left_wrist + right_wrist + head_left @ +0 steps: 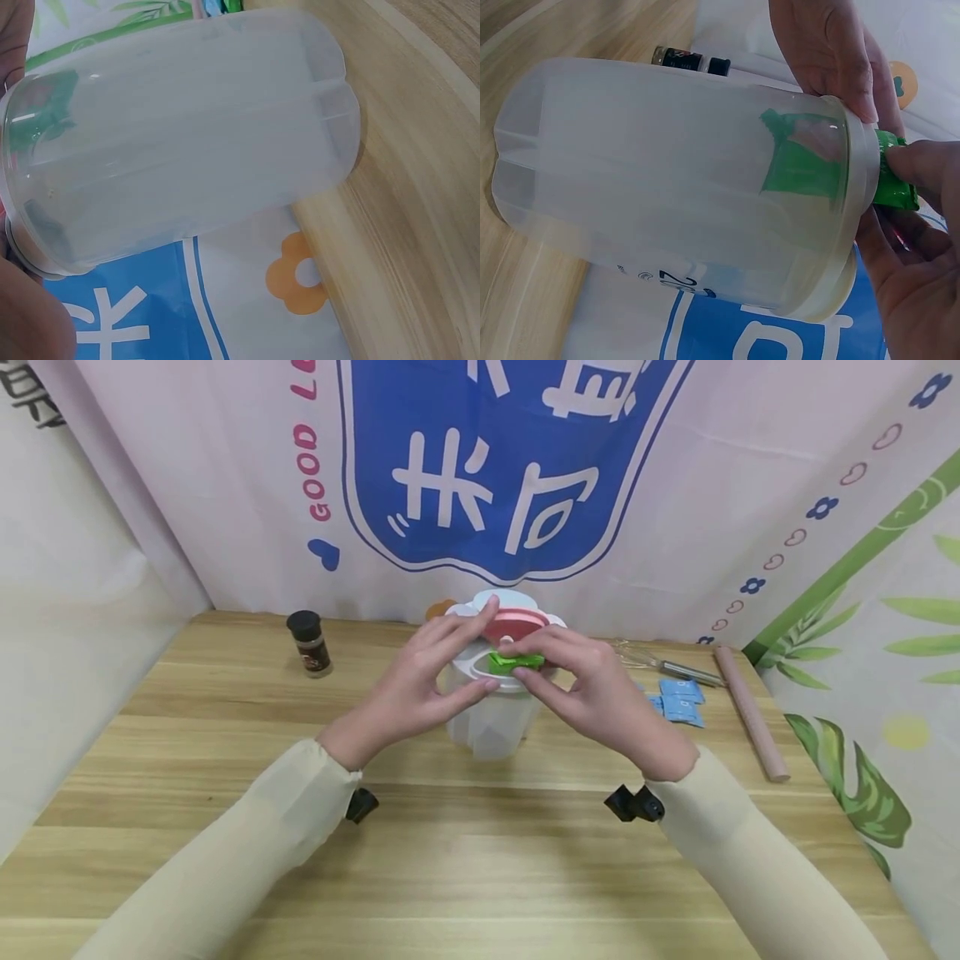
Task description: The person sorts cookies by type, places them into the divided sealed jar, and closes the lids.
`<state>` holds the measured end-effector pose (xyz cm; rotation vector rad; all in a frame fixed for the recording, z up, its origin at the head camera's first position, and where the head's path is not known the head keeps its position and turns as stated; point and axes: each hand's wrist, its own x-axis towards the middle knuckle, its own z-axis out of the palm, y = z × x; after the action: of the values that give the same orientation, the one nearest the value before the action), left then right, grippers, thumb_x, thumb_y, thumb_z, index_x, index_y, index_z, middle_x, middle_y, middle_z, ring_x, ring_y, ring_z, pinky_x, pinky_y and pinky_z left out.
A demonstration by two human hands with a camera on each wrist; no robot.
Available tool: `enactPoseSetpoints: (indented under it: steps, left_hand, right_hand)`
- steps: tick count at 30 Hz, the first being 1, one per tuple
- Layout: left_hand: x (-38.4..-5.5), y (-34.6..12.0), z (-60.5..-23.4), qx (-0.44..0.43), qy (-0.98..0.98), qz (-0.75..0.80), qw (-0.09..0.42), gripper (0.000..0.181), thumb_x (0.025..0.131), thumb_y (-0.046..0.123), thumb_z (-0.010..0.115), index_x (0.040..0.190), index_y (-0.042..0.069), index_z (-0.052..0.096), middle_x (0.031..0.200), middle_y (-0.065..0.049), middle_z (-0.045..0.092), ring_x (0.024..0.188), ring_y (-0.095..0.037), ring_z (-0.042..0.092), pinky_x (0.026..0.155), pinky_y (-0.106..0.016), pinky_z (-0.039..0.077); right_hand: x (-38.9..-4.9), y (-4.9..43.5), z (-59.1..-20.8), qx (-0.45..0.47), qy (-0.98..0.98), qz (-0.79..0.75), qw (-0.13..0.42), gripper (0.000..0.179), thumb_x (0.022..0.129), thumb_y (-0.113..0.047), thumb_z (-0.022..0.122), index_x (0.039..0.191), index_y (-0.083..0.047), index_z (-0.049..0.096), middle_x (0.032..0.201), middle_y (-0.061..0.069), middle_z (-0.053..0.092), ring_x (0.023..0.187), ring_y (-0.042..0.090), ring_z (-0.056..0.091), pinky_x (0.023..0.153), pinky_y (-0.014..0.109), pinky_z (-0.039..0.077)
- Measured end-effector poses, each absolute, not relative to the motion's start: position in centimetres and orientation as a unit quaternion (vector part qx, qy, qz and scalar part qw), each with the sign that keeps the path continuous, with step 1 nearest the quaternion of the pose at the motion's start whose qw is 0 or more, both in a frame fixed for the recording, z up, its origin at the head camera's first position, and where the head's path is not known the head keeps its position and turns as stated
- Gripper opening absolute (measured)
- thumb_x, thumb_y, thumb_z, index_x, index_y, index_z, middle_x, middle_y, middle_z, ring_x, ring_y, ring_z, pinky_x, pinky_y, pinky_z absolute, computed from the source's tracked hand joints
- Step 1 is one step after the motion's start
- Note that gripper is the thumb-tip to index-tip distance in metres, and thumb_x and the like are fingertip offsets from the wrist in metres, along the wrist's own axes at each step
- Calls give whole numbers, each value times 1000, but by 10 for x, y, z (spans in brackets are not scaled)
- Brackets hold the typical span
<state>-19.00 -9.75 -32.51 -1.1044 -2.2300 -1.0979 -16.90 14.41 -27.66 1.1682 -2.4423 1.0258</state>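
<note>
A translucent plastic container [497,727] stands upright on the table, its white lid [468,662] on top and a red flap [516,625] raised above the opening. My right hand [592,681] pinches a green packet [517,662] between thumb and fingers at the opening. Through the wall in the right wrist view, green wrapping [802,169] shows inside below the lid. My left hand [423,668] rests against the lid's left side, thumb at the near rim and fingers extended toward the flap. The left wrist view shows the container's side wall [202,135].
A black-capped seasoning jar [311,647] stands at the back left. To the right lie blue sachets [681,702], a whisk [678,672] and a pinkish rolling pin [752,718]. A printed cloth [675,510] hangs behind the wooden table [480,868].
</note>
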Motion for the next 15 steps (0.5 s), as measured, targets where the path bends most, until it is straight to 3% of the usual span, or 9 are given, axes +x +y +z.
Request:
enactPoseSetpoints:
  steps: [15]
  left_hand:
    - [-189, -96, -325, -401, -794, -402, 215, 85, 91, 16, 82, 162, 8, 37, 138, -15, 64, 123, -26, 58, 103, -43, 53]
  right_hand:
    - [-171, 146, -280, 407, -836, 348, 118, 28, 95, -2, 75, 123, -7, 75, 121, 6, 77, 103, 16, 71, 87, 25, 64]
